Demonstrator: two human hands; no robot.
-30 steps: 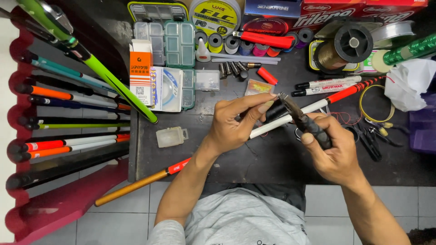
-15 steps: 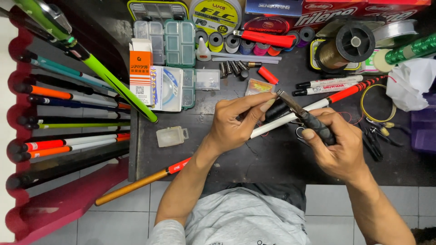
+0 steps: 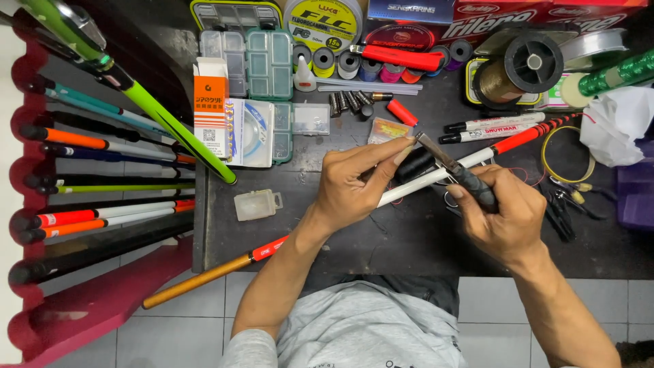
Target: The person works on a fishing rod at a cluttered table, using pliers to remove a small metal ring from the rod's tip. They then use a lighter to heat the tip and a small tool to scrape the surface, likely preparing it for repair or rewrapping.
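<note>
**Pliers at my fingertips, over the rod**

My right hand (image 3: 507,221) is clenched around the dark grip of a pair of pliers (image 3: 455,172); their narrow nose points up and to the left, and it meets the tips of my left hand (image 3: 354,180) just above the table; whether the nose is closed on anything I cannot tell, since whatever sits there is too small to see; my left thumb and forefinger are pinched together at that same spot, the other fingers curled loosely beneath; under both hands lies the long rod (image 3: 272,247), white where it passes between my wrists, orange-red and then wooden brown toward the near-left edge of the black table (image 3: 381,238), striped red and black toward the far right; a short black tube (image 3: 415,163) rests just beside the plier nose; judging by this, the fine work at the pinch is in hand and not finished; the rod lies flat, not lifted; two marker pens (image 3: 490,129) lie just beyond; a small clear box (image 3: 257,204) sits apart to my left; compartment boxes (image 3: 262,65), spools of line (image 3: 524,65) and small cylinders (image 3: 351,102) crowd the far side; a rack of rods (image 3: 95,170) stands at the left.
</note>
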